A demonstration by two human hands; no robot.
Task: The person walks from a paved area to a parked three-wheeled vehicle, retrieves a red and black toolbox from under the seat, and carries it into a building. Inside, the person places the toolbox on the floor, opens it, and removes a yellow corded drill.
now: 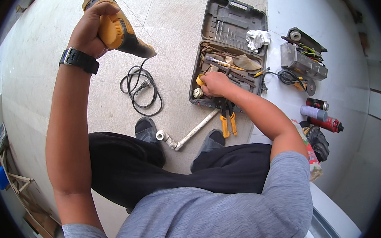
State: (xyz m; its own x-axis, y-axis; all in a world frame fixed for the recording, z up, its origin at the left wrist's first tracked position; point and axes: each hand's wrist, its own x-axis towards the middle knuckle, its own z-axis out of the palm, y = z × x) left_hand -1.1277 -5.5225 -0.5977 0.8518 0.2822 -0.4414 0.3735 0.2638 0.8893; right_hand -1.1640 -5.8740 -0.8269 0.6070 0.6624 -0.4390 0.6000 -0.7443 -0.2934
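Observation:
My left hand (91, 30) is wrapped around a yellow and black power drill (114, 29), held up at the upper left with its chuck pointing away from me. The drill's black cord (133, 89) lies in loops on the floor below. At the front left corner of an open black tool case (237, 23), my right hand (215, 84) has its fingers closed at a yellow ring (200, 79), which looks like a roll of tape. Its fingertips are partly hidden. Beside the hand, the case holds a jumble of hand tools and a small white fitting (197, 93).
Yellow-handled pliers (228, 123) hang over the case's front edge. A white pipe with an elbow (197, 129) lies between my feet. To the right are a clear tool box (301, 60), an angle grinder (306, 85), several spray cans (314, 113) and dark gloves (316, 142).

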